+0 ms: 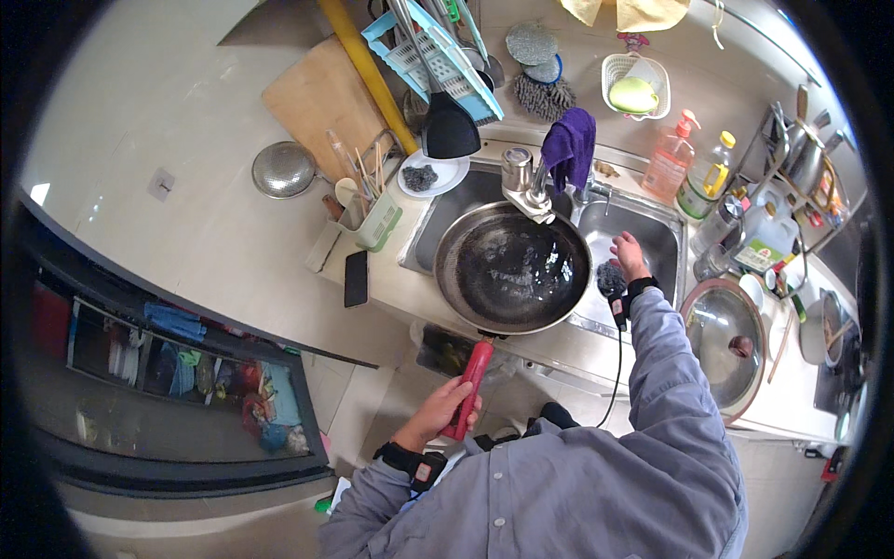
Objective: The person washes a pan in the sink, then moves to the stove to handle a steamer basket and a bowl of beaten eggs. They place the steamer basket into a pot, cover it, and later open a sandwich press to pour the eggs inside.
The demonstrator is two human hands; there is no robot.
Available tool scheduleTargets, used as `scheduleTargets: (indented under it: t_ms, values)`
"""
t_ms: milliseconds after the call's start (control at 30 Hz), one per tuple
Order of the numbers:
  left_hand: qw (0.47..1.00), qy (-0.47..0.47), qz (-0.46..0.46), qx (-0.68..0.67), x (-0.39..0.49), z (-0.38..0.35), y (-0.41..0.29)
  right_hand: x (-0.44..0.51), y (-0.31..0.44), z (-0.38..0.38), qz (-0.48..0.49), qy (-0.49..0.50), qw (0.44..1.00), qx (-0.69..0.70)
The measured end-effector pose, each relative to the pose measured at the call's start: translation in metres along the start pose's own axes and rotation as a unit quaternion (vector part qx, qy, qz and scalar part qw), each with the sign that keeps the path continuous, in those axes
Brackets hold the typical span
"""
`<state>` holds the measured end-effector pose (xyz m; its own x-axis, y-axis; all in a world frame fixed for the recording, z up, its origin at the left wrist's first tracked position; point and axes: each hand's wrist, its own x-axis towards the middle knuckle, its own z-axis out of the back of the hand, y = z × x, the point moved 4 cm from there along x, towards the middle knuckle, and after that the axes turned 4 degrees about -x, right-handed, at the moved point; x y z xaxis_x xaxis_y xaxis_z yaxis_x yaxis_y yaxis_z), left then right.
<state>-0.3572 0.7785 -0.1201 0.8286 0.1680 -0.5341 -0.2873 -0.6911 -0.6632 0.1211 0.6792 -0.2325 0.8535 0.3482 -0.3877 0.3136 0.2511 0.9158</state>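
My left hand (443,411) grips the red handle (475,370) of a dark wok (520,269), which lies over the left sink basin (426,244) beneath the faucet (536,199). The wok's inside looks wet and shiny. Over the right basin (660,279) is my right hand (628,255), its fingers partly bent. A grey scouring pad (611,278) is right beside it, below the fingers; whether the hand holds the pad is not clear. Both wrists wear black straps, and a cable hangs from the right one. A purple cloth (569,147) hangs on the faucet.
A pan lid (726,349), a pink soap bottle (668,161) and a yellow-capped bottle (705,178) stand right of the sink. On the left are a phone (356,279), a utensil holder (377,220) and a white plate (450,178) with another scouring pad (420,178). A black spatula (450,126) hangs above.
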Motion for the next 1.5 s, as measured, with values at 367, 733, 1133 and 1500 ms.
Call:
scheduleTargets:
  t_ms: [367,733,1133,1500]
  values:
    - [0.987,0.094,-0.027,0.129,0.023,0.014,0.014,-0.265,-0.037,-0.069,0.047,0.464,0.884,-0.013]
    - [0.977,0.209,0.031,0.014,0.058,-0.030,0.036,-0.398,-0.069,-0.125,-0.111,0.372,0.880,0.275]
    - [0.973,0.211,-0.096,0.010,-0.010,-0.164,0.128,-0.493,-0.060,0.031,-0.120,0.423,0.871,0.221]
    - [0.934,0.351,-0.054,0.044,-0.072,-0.351,0.240,-0.603,-0.064,0.247,-0.095,0.400,0.881,0.234]
